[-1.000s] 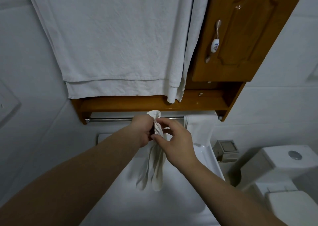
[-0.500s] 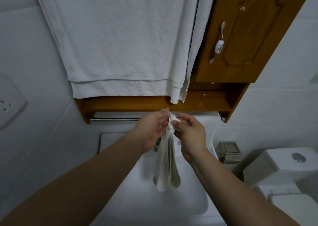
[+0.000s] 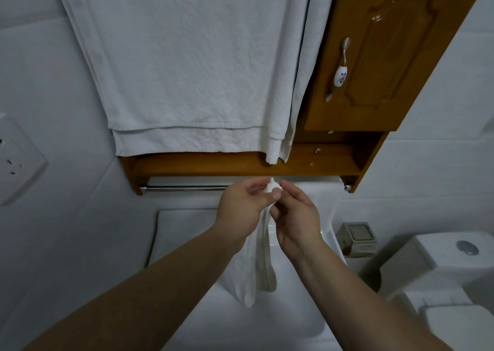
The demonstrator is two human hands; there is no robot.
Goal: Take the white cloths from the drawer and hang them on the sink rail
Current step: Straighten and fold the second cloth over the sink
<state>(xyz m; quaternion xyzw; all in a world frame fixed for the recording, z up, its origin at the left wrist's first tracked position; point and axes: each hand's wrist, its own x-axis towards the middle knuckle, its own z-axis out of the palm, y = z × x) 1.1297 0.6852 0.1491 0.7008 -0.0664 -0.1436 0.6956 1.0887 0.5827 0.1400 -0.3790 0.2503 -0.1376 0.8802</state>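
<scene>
The white cloth (image 3: 260,259) hangs bunched from between your 2 hands, its upper end pinched at your fingers (image 3: 275,196) and its 2 long tails dropping over the sink (image 3: 171,233). Your left hand (image 3: 240,209) and right hand (image 3: 296,217) both grasp that upper end, thumbs pressed close together, just in front of the rail (image 3: 184,189). You look to be at the hanging step: the cloth is up at the rail but not yet draped over it. Next you would need to lift the pinched end over the bar and let the tails fall on either side. The wooden shelf (image 3: 203,163) sits close above your fingers, so headroom is tight. The bare stretch of rail runs to the left of your fingers; to their right the bar is hidden behind your hands
</scene>
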